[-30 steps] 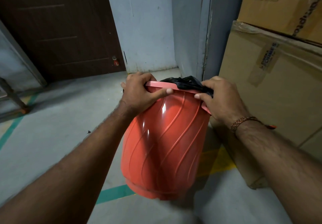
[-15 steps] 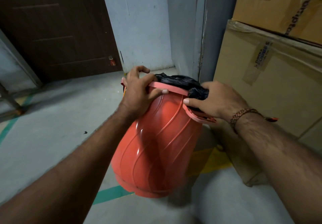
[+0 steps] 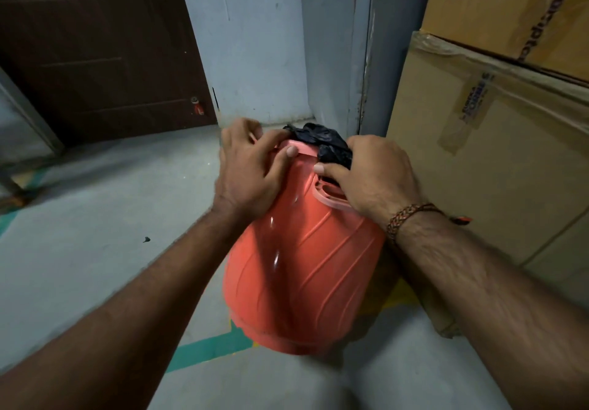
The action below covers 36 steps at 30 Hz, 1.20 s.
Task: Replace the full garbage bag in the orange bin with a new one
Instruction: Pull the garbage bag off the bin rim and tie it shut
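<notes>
The orange bin (image 3: 306, 269) with swirled ribs is tilted away from me, its base toward the bottom of the view above the floor. A crumpled black garbage bag (image 3: 322, 140) bulges out of its mouth. My left hand (image 3: 251, 167) grips the bin's rim on the left, thumb on the outer wall. My right hand (image 3: 376, 177) lies over the rim's right handle cut-out, its fingers curled round the black bag.
Stacked cardboard boxes (image 3: 497, 142) stand close on the right. A grey door frame (image 3: 366, 52) and pale wall are straight ahead, a dark brown door (image 3: 102, 49) at the back left. The concrete floor (image 3: 105, 237) has green and yellow tape lines.
The bin has tipped further away from me. My right hand slid from the rim onto the black bag, and my left hand shifted along the rim.
</notes>
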### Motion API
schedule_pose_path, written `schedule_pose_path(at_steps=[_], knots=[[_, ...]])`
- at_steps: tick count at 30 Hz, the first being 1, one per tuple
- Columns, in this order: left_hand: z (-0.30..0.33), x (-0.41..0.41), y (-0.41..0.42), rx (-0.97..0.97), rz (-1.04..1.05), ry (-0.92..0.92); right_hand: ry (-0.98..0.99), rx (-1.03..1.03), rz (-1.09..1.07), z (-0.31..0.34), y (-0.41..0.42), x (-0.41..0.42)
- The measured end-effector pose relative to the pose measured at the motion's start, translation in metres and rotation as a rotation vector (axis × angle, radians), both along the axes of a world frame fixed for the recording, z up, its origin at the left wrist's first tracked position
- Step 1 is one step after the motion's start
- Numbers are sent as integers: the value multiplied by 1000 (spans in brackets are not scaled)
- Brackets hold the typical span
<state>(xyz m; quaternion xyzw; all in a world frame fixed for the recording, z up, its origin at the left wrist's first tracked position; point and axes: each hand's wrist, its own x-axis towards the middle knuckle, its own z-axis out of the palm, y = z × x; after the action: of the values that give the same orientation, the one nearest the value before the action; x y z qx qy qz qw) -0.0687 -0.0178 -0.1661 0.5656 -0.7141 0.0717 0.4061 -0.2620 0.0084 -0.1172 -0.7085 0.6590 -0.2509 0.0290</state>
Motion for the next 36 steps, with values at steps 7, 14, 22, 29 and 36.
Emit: schedule_pose_path(at_steps=[7, 14, 22, 29, 36], knots=[[4, -9, -12, 206, -104, 117, -353, 29, 200, 0, -6, -3], [13, 10, -15, 287, -90, 184, -129, 167, 133, -4, -7, -42], [15, -1, -11, 308, -110, 180, -53, -163, 165, -22, -10, -25], [15, 8, -10, 295, -84, 227, -220, -283, 190, -20, -15, -22], [15, 1, -10, 267, -68, 233, -46, -176, 117, -12, 7, 2]])
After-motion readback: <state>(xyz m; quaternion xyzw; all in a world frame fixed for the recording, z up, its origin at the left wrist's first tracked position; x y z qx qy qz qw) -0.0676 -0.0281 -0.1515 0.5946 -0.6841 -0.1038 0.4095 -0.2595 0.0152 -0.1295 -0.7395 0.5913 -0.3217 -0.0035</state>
